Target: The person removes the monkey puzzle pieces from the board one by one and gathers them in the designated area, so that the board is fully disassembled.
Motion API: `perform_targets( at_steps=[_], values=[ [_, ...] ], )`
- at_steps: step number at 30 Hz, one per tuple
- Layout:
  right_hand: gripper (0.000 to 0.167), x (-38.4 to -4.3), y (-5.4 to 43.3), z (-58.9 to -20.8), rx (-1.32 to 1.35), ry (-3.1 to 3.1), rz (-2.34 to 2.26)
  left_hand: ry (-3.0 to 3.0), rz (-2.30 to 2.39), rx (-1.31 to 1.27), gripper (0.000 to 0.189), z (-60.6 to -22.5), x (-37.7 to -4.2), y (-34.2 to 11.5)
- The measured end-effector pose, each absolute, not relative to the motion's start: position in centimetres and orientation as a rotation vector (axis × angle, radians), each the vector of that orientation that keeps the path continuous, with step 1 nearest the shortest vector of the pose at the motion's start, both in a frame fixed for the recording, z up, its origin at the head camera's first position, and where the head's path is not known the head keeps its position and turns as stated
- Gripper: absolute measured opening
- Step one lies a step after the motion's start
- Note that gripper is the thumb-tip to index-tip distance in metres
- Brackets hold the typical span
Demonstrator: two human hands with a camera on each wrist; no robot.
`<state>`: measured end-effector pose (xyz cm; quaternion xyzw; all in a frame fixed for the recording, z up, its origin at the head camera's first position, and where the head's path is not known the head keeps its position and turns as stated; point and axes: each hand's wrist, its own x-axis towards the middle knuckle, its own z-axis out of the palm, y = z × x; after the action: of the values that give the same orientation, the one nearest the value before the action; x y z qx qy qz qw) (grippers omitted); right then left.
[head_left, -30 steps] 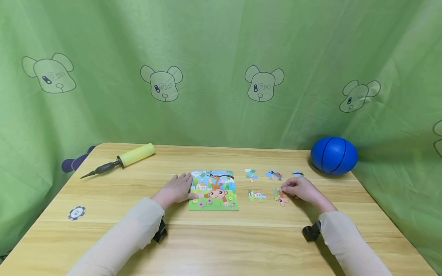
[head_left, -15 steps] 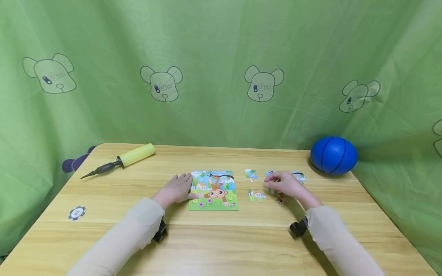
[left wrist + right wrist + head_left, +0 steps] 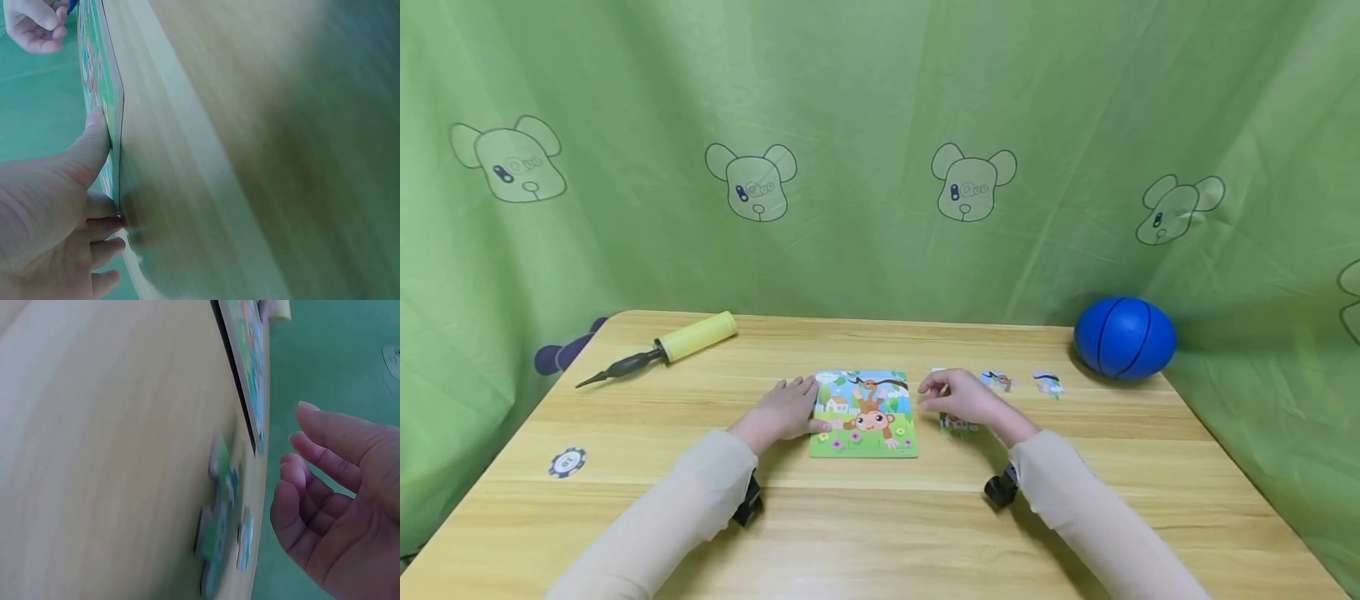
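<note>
A square jigsaw puzzle (image 3: 865,442) with a monkey picture lies at the middle of the table. My left hand (image 3: 784,410) rests at its left edge, fingers extended, the thumb (image 3: 94,134) over the picture's border. Just right of the puzzle, my right hand (image 3: 966,398) is raised over the loose pieces. In the right wrist view its fingers are loosely bent, thumb and forefinger apart with nothing between them. Beneath it shows a piece with a house (image 3: 955,425); another behind is mostly covered. A branch piece (image 3: 997,382) and a corner piece (image 3: 1048,384) lie farther right. The monkey-face piece is hidden.
A blue ball (image 3: 1125,337) sits at the table's back right corner. At the back left lies a yellow hand pump (image 3: 700,337) with a black nozzle. A poker chip (image 3: 567,462) is on the left side. Green curtain (image 3: 865,250) hangs behind the table.
My right hand has lifted away from the monkey-face piece and moved left, across the loose pieces toward the puzzle. The left hand and the puzzle have stayed still.
</note>
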<state>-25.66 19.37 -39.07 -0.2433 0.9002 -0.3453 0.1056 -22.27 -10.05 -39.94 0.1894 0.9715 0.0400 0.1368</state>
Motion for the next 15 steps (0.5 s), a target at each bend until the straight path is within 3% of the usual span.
perform_targets(
  at_steps=[15],
  values=[
    [0.03, -25.7, 15.1, -40.0, -0.905, 2.632, -0.786, 2.816, 0.09, 0.551, 0.082, -39.9, -22.1, -10.0]
  ],
)
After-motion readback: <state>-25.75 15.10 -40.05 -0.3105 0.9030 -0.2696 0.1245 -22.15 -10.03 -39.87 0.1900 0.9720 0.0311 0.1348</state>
